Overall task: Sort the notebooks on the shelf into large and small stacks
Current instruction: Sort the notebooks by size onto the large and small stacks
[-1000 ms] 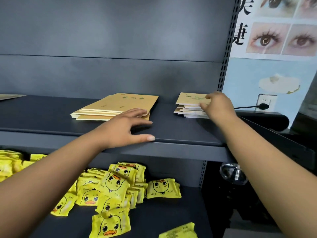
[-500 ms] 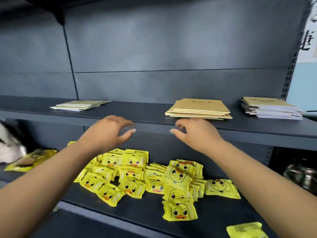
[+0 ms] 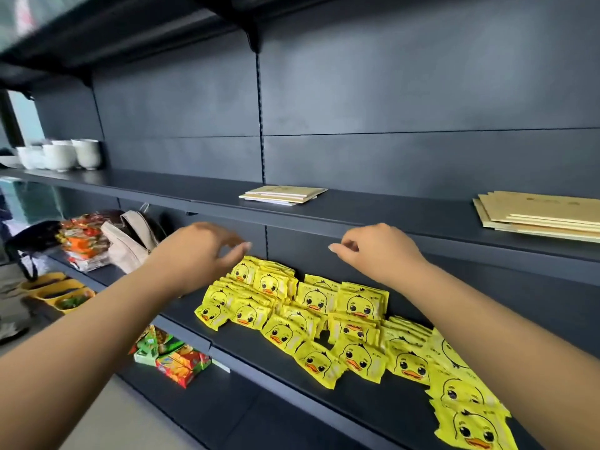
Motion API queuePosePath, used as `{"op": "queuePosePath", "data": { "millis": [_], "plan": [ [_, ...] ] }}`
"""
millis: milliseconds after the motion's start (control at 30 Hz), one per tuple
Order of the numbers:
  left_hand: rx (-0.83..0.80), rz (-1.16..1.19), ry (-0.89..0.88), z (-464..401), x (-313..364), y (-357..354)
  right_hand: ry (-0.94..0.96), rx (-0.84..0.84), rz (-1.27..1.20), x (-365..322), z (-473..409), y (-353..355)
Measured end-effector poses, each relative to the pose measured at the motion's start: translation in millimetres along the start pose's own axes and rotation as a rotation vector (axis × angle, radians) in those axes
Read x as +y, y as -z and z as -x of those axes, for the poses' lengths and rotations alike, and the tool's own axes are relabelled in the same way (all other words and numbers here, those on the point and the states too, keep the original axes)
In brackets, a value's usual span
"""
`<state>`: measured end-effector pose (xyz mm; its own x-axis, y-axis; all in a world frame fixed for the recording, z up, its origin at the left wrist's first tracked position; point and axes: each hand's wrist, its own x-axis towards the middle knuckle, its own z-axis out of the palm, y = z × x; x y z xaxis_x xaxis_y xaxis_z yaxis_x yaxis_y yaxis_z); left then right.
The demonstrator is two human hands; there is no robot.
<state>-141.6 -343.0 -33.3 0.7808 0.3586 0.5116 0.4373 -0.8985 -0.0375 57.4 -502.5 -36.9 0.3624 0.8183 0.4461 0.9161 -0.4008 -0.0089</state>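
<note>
Tan notebooks (image 3: 284, 193) are lying on the shelf (image 3: 373, 212) above us; we are holding our left hand (image 3: 198, 251) and right hand (image 3: 378, 251) empty, fingers loosely curled.

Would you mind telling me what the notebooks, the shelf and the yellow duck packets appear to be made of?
The notebooks look like paper with matte tan kraft covers: thin white page edges show beneath. The shelf seems painted metal, dark grey and matte, with slotted uprights behind it. The yellow duck packets appear to be glossy printed plastic film, judging by their sheen and crimped edges, though foil lining cannot be ruled out.
</note>
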Motion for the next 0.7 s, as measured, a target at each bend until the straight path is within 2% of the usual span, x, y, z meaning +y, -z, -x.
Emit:
{"op": "queuePosePath", "data": {
  "millis": [233,467,700],
  "plan": [
    [-0.043,-0.027,0.008,-49,-59,-33,-0.022,0.040,-0.064,-7,-81,-41],
    [-0.058,-0.007,0.027,-125,-117,-74,-0.069,0.060,-0.097,-2,-201,-78],
    [-0.078,0.102,0.050,-180,-184,-122,-0.237,-0.088,-0.085,-1,-311,-116]
  ]
}}
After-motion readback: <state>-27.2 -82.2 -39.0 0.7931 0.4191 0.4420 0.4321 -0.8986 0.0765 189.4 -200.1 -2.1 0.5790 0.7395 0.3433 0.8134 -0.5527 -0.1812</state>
